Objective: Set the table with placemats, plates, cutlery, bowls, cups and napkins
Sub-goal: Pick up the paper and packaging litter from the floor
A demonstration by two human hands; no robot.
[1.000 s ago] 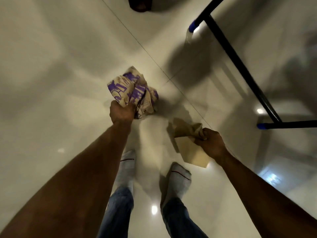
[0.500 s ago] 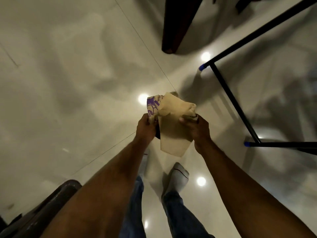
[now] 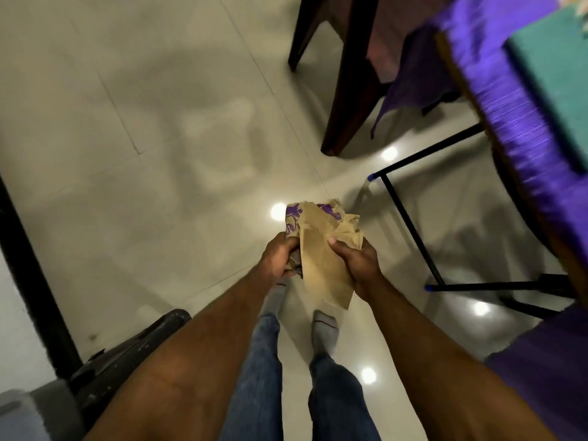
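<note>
Between both hands: left hand (image 3: pixel 279 257), right hand (image 3: pixel 356 262) gripping crumpled napkins (image 3: pixel 321 249).

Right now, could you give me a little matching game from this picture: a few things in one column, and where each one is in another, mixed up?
Things:
1. plain brown paper
2. purple-printed paper
3. teal mat
4. chair leg

Places:
A. standing on the floor, top middle
B. gripped by the right hand
C. on the purple tablecloth, top right
D. held by the left hand

Pairs: 1-B, 2-D, 3-C, 4-A
</note>
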